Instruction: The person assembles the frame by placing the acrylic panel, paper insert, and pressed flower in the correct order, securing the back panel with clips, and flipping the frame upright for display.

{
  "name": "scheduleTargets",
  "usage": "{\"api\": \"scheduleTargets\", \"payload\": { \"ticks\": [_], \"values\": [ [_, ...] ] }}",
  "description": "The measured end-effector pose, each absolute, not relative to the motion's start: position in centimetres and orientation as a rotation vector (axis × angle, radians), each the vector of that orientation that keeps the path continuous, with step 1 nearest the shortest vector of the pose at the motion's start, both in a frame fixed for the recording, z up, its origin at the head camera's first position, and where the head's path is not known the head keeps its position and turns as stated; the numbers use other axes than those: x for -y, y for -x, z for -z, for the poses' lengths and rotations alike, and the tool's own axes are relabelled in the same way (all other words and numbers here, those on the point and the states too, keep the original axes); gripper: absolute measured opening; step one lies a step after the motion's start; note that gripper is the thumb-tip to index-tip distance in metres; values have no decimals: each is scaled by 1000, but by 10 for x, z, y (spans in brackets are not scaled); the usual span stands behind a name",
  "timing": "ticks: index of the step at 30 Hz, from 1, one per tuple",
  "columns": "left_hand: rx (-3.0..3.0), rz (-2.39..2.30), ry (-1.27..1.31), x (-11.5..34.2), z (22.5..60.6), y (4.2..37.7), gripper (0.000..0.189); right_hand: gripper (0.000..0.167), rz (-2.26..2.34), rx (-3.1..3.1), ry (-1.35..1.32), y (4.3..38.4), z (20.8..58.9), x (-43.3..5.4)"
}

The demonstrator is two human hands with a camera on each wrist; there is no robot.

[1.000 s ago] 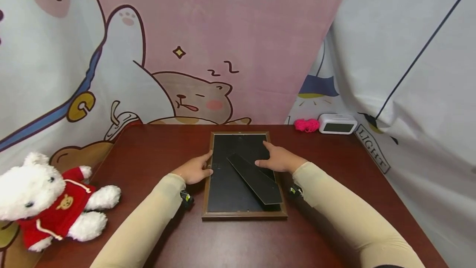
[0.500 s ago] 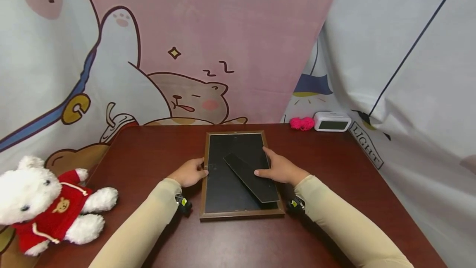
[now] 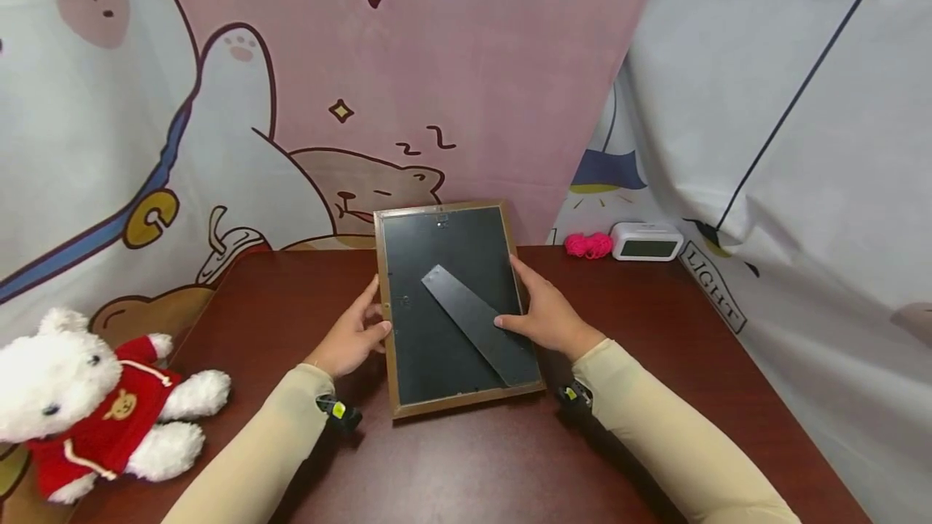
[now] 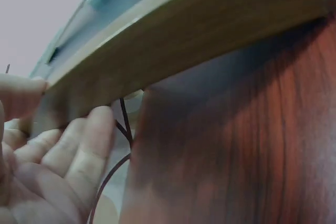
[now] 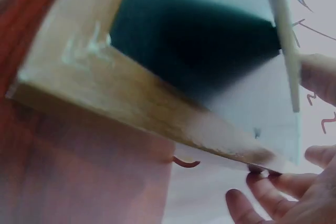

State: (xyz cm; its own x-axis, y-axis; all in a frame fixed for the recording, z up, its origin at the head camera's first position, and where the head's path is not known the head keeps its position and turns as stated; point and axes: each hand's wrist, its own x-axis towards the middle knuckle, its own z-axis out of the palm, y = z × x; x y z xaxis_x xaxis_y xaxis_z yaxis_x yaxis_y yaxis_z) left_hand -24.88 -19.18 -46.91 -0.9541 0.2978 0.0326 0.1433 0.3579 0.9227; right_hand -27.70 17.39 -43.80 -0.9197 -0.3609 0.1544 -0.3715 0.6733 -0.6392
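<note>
A picture frame (image 3: 408,346) with a brown wooden border and black backing is tilted up off the table, its back facing me. Across the backing runs a black easel leg (image 3: 469,318), slanting down to the right. My left hand (image 3: 353,334) holds the frame's left side, thumb on the back edge and fingers underneath, as the left wrist view shows with the wooden side (image 4: 173,40). On the opposite side my right hand (image 3: 549,314) grips the frame, its thumb over the easel leg. In the right wrist view, the fingers (image 5: 268,192) lie under the border.
At the table's back right stand a white digital clock (image 3: 646,242) and a pink yarn bundle (image 3: 588,245). A white plush bear (image 3: 120,403) in a red hoodie sits at the left edge. Printed cloth (image 3: 510,87) hangs behind the reddish-brown table (image 3: 466,475).
The picture frame lay flat on the table earlier. Its far end has risen in both hands, and it now leans with a slight turn. The easel leg lies closer to the backing.
</note>
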Motion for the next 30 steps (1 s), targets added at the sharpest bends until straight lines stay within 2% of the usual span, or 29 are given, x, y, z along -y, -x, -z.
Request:
{"api": "scheduleTargets", "payload": {
  "ticks": [6, 11, 15, 21, 30],
  "values": [
    [-2548, -1789, -527, 194, 463, 242, 93, 109, -980, 2758, -631, 273, 434, -165],
    [-2696, -1773, -592, 194, 462, 237, 96, 98, -778, 2590, -567, 264, 435, -150],
    [-2857, -1694, -557, 192, 459, 231, 99, 91, -660, 2515, -667, 258, 439, -141],
    [-3034, -1591, -595, 186, 458, 218, 103, 95, -583, 2537, -845, 255, 452, -138],
    [-3317, -1493, -837, 179, 460, 206, 110, 109, -494, 2575, -853, 256, 454, -138]
  ]
}}
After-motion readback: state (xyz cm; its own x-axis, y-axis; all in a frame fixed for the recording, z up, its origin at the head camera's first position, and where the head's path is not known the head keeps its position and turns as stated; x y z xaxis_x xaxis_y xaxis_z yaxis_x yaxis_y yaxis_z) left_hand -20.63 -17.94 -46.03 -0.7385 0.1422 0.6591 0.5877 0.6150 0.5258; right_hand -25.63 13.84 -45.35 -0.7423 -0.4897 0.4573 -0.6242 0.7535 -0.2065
